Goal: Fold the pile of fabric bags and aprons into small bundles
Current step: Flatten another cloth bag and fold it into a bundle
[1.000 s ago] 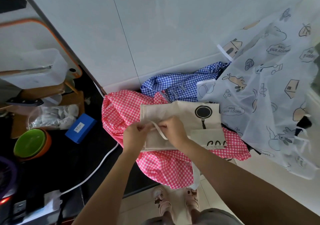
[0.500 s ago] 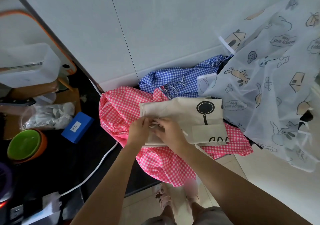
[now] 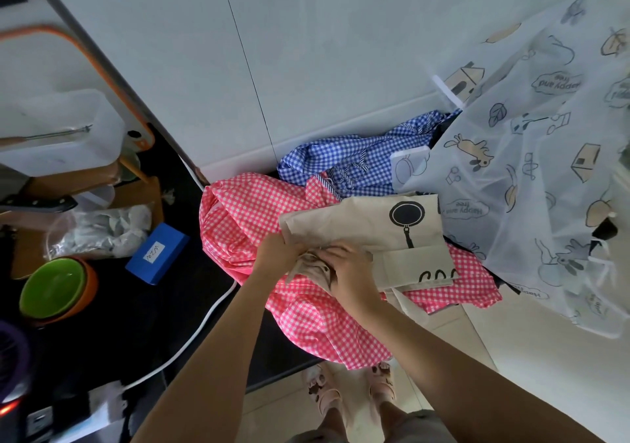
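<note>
- Gripping of the beige canvas tote bag with a black pan print (image 3: pixel 368 224) is noted at its bunched left end: left hand (image 3: pixel 278 255) and right hand (image 3: pixel 351 272) are pressed close together, fingers curled into the cloth.
- The bag is laid on pink-and-white gingham fabric (image 3: pixel 245 210), which is draped over the black counter (image 3: pixel 143 313) edge.
- Blue-and-white gingham cloth (image 3: pixel 341 156) is heaped behind it; a translucent white printed apron (image 3: pixel 528 170) is spread to the right.
- A green bowl (image 3: pixel 51 285), blue box (image 3: pixel 156 253) and white cable (image 3: pixel 204 320) are seen at left.
</note>
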A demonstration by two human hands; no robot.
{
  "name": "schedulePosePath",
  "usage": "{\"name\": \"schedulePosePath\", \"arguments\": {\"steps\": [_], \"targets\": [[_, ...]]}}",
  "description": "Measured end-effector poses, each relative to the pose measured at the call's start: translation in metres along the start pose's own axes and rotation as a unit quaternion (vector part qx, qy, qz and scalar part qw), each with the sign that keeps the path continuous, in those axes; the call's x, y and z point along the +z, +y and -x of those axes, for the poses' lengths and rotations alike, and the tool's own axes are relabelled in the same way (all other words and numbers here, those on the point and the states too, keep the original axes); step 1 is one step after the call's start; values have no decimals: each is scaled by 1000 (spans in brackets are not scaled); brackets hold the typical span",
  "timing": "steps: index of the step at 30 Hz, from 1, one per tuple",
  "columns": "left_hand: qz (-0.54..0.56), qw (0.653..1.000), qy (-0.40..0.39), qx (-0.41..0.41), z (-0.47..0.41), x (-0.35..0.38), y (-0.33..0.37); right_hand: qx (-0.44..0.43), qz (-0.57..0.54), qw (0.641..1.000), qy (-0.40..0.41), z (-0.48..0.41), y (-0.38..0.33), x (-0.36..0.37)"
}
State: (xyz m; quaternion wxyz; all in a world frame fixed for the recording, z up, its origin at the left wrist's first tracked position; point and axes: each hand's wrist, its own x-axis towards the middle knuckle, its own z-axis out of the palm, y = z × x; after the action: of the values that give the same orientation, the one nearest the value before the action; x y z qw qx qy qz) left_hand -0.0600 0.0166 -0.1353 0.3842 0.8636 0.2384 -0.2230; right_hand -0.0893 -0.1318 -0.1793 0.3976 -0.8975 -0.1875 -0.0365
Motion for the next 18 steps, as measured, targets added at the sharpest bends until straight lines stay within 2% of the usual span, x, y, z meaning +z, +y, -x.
{"name": "schedulePosePath", "arguments": {"steps": [2,5,8,10,13,16,18], "targets": [[47,999,7,-24,5,5,-1,17,-21,997,-69,9,-9,-8],[189,978,1,-82,19,16,-4,49,-110,982,-148,26,-14,-17],[341,932,-44,-117,33,21,-6,63,-35,977,-199,43,-6,-16],[409,901,-66,-128,42,18,-3,50,13,990,-132,54,0,-11],[444,878,-113,-138,61,13,4,97,-70,993,-17,56,-6,-19],[447,863,-202,-120,81,9,7,107,-109,988,24,58,-14,-32],[410,872,-251,-92,89,0,5,151,-136,979,16,59,-14,-43]]}}
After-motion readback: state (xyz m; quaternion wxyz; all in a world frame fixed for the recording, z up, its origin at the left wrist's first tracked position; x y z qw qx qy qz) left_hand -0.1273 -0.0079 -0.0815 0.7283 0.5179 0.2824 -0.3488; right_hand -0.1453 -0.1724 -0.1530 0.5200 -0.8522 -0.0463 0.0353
